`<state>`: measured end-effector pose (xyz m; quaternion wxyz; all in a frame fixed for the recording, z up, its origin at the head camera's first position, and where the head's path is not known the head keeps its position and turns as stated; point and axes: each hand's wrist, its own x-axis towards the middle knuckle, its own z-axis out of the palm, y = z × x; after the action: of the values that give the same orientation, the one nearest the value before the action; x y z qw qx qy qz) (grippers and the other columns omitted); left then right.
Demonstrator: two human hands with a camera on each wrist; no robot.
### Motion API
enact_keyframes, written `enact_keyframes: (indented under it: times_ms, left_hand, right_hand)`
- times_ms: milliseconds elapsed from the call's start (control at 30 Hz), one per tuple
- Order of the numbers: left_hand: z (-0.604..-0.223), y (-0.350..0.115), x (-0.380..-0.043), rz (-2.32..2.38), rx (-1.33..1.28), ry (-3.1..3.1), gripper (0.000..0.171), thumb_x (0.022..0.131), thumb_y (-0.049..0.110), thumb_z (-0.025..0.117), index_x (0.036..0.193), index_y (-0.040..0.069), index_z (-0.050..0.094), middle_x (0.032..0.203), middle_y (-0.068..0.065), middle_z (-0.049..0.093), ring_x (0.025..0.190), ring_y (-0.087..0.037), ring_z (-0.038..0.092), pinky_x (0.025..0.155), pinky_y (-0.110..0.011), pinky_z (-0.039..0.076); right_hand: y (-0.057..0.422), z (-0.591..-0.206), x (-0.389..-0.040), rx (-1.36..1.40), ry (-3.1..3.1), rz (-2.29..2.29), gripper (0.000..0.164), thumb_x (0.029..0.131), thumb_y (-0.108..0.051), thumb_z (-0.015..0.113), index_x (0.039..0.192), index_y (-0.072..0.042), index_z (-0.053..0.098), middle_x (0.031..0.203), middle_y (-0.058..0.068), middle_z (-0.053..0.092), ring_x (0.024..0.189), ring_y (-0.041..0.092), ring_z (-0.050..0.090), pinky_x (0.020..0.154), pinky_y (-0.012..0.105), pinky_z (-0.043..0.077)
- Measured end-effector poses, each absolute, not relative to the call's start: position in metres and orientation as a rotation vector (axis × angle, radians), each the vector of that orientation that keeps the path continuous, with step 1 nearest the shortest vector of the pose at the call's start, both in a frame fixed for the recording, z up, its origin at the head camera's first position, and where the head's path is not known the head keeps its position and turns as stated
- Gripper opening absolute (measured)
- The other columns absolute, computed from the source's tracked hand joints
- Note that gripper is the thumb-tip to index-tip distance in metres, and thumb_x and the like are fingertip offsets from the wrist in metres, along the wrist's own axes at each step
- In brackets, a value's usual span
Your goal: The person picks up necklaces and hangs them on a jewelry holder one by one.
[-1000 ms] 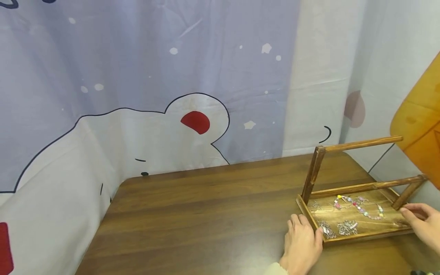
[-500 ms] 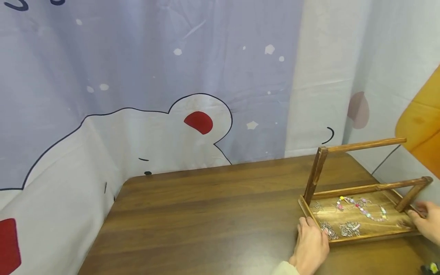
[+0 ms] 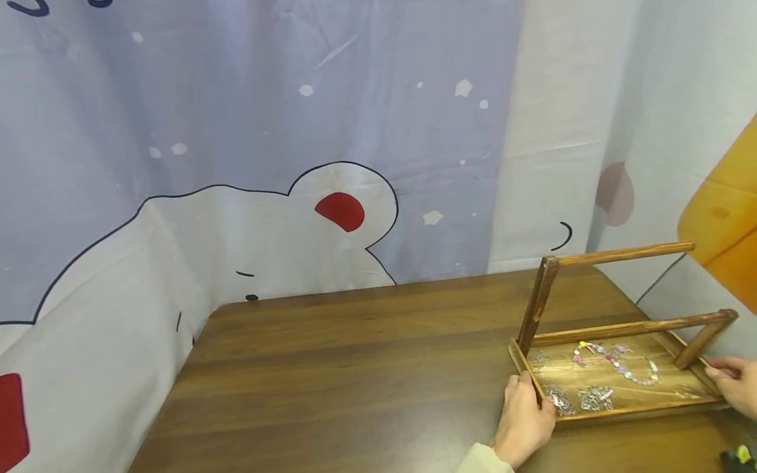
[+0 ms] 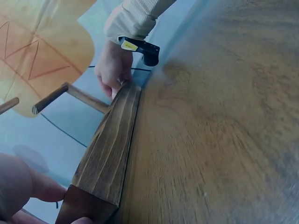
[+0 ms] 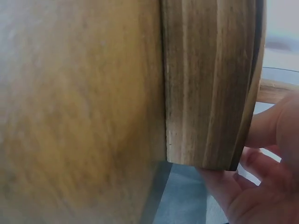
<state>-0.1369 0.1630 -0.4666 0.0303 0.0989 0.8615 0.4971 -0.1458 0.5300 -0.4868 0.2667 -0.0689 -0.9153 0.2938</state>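
A wooden jewelry stand [image 3: 639, 415], a shallow tray with two raised bars on posts, sits on the right of the table. My left hand [image 3: 523, 417] holds its left end, thumb over the rim and fingers along the outside. At the opposite end my right hand [image 3: 735, 384] pinches the side wall; the right wrist view shows thumb and fingers around the wooden corner [image 5: 210, 93]. Inside the tray lie a beaded bracelet [image 3: 621, 369], two heaps of silvery chains [image 3: 596, 397] and some small thin pieces at the back left.
The brown wooden table [image 3: 355, 381] extends far to the left. A patterned curtain [image 3: 355, 131] hangs behind it and along the right side. Near the lower right corner is a small dark object with a yellow part [image 3: 739, 456], worn on the right wrist.
My right hand has shifted right from beside the front post to the tray's right wall. My left hand stays at the left end. The stand has hardly moved.
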Motion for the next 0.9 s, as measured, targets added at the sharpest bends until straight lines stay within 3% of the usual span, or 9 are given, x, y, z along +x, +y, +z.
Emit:
enact_keyframes:
  times_ms: [67,133,200,333,467,567,667,800,900]
  left_hand:
    - [-0.466,0.165,-0.138,1.531,0.295,2.666,0.048,0.079,0.017,0.063,0.124,0.003,0.051,0.100,0.005,0.049,0.105,-0.010,0.047,0.092,-0.023,0.043]
    - [-0.465,0.168,-0.137,1.517,0.268,2.674,0.052,0.079,0.017,0.064,0.127,0.000,0.049,0.103,0.002,0.051,0.108,-0.012,0.048,0.093,-0.024,0.043]
    - [-0.464,0.171,-0.137,1.500,0.245,2.689,0.053,0.078,0.017,0.064,0.126,-0.001,0.050,0.105,-0.001,0.053,0.108,-0.014,0.049,0.093,-0.026,0.043]
    - [-0.463,0.173,-0.138,1.475,0.173,2.683,0.057,0.077,0.017,0.066,0.128,-0.002,0.049,0.111,-0.009,0.056,0.112,-0.021,0.050,0.094,-0.031,0.044]
    - [-0.464,0.174,-0.141,1.501,0.150,2.668,0.049,0.076,0.015,0.067,0.121,0.000,0.055,0.106,-0.010,0.060,0.102,-0.018,0.056,0.085,-0.029,0.049]
    - [-0.465,0.174,-0.144,1.571,0.177,2.634,0.033,0.075,0.011,0.066,0.107,0.002,0.062,0.090,-0.004,0.063,0.080,-0.009,0.059,0.067,-0.022,0.051]
    - [-0.465,0.173,-0.145,1.635,0.188,2.595,0.021,0.074,0.008,0.065,0.095,0.005,0.063,0.075,0.003,0.059,0.061,-0.003,0.053,0.053,-0.018,0.047]
    - [-0.465,0.173,-0.146,1.655,0.187,2.592,0.014,0.073,0.006,0.064,0.087,0.009,0.062,0.067,0.007,0.055,0.056,-0.003,0.050,0.049,-0.018,0.044]
    - [-0.463,0.174,-0.147,1.622,0.166,2.616,0.021,0.073,0.007,0.064,0.094,0.006,0.063,0.075,0.001,0.056,0.063,-0.007,0.051,0.053,-0.020,0.045]
  right_hand:
    - [0.534,-0.486,-0.148,-0.187,-2.488,0.776,0.013,0.082,0.006,0.053,0.072,0.006,0.061,0.060,-0.044,0.033,0.052,-0.013,0.037,0.043,0.017,0.033]
    - [0.536,-0.484,-0.150,-0.196,-2.507,0.758,0.010,0.081,0.005,0.054,0.075,0.009,0.061,0.057,-0.039,0.040,0.050,-0.012,0.038,0.043,0.018,0.034]
    - [0.536,-0.481,-0.153,-0.232,-2.543,0.695,0.014,0.081,0.005,0.055,0.084,0.019,0.057,0.054,-0.024,0.051,0.049,-0.010,0.037,0.043,0.019,0.034]
    - [0.536,-0.477,-0.157,-0.261,-2.603,0.676,0.017,0.081,0.003,0.057,0.086,0.019,0.057,0.060,0.015,0.060,0.049,-0.009,0.037,0.043,0.021,0.035]
    - [0.538,-0.473,-0.158,-0.247,-2.655,0.700,0.016,0.081,0.001,0.059,0.084,0.017,0.058,0.063,0.016,0.060,0.050,-0.007,0.038,0.044,0.022,0.036]
    - [0.541,-0.471,-0.157,-0.249,-2.708,0.696,0.017,0.081,-0.003,0.060,0.085,0.014,0.060,0.064,0.011,0.060,0.052,0.000,0.041,0.046,0.024,0.035]
    - [0.544,-0.468,-0.157,-0.250,-2.760,0.662,0.019,0.082,-0.009,0.061,0.085,0.010,0.062,0.066,0.010,0.062,0.055,0.010,0.047,0.050,0.029,0.037]
    - [0.547,-0.463,-0.159,-0.241,-2.824,0.632,0.024,0.083,-0.017,0.061,0.086,0.006,0.063,0.071,0.015,0.064,0.063,0.030,0.056,0.058,0.045,0.039]
    - [0.549,-0.460,-0.159,-0.227,-2.884,0.654,0.029,0.084,-0.021,0.059,0.089,0.007,0.062,0.076,0.019,0.063,0.070,0.041,0.056,0.061,0.054,0.039]
